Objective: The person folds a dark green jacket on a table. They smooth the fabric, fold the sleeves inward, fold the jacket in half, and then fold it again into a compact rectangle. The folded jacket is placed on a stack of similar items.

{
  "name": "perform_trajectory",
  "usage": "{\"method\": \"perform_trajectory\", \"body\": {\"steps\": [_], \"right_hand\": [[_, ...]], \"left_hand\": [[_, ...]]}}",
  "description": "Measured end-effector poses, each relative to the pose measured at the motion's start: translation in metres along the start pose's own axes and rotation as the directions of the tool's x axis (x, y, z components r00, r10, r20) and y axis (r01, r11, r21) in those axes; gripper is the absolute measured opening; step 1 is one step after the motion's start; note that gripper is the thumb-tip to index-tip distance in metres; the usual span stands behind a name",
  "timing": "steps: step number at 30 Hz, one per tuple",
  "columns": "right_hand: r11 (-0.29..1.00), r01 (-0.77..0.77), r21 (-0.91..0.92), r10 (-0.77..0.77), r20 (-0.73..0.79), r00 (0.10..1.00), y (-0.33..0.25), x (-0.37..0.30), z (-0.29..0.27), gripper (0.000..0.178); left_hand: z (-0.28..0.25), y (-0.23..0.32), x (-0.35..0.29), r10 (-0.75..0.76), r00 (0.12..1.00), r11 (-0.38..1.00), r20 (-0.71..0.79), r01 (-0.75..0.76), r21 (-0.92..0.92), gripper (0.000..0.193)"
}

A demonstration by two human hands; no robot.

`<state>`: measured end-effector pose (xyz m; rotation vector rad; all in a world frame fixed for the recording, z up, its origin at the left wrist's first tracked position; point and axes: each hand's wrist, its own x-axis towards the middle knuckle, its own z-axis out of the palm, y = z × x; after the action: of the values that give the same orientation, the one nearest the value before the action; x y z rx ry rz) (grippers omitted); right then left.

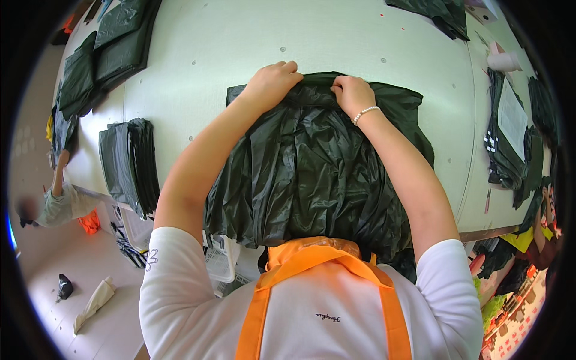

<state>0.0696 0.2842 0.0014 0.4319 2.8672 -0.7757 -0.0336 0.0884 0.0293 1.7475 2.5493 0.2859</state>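
Pale green-white worktop (228,33) takes up most of my view, and the biggest thing on it near me is this piece of dark green fabric (315,171), right in front of me, with its near side bunched up and seemingly hanging over the edge toward my belly. Handling-wise, I'd guess it's light, thin and floppy, kinda slippery too, so the loose part would probably slide around on you. Doesn't look fragile, just wrinkle-prone. Best place to grab is IMO the flat band along the far edge, a pinch on each side so it doesn't sag in the middle. Looks-wise it's nearly black-green with a crinkly shine, lots of creases running down from that band, and flatter corners sticking out left and right. Next size down, there's a dark folded bundle (123,57) at the far left, then a smaller neat stack (126,162) nearer my left arm. My left hand (275,83) is curled shut on the far edge, though its fingertips are mostly hidden, and my right hand (355,97) has it pinched just a bit along. Tiniest bit: a white beaded bracelet (363,112) on my right wrist.
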Motion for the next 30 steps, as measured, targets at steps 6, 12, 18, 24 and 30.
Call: {"method": "perform_trajectory", "body": {"steps": [6,12,18,24,30], "right_hand": [[0.982,0.12,-0.147,-0.141,-0.138,0.98,0.01,0.001,0.006,0.016],[0.925,0.187,-0.331,-0.197,0.006,0.98,0.023,-0.036,-0.022,0.017],[0.851,0.198,-0.486,-0.25,-0.045,0.967,0.021,-0.056,-0.014,0.02],[0.985,0.158,-0.075,-0.175,-0.455,0.873,0.068,-0.061,-0.038,0.023],[0.98,0.193,-0.054,-0.199,-0.387,0.9,0.115,-0.049,-0.021,0.017]], "left_hand": [[0.046,0.095,0.008,-0.084,0.993,0.996,-0.084,0.085,-0.002,0.034],[0.067,0.14,0.02,-0.266,0.956,0.953,-0.122,0.28,0.114,0.061],[0.066,0.146,0.055,-0.386,0.916,0.894,0.108,0.342,0.289,0.052],[0.059,0.146,0.068,-0.19,0.981,0.982,0.025,0.19,0.01,0.059],[0.061,0.154,0.063,-0.247,0.963,0.967,-0.104,0.238,-0.096,0.058]]}}
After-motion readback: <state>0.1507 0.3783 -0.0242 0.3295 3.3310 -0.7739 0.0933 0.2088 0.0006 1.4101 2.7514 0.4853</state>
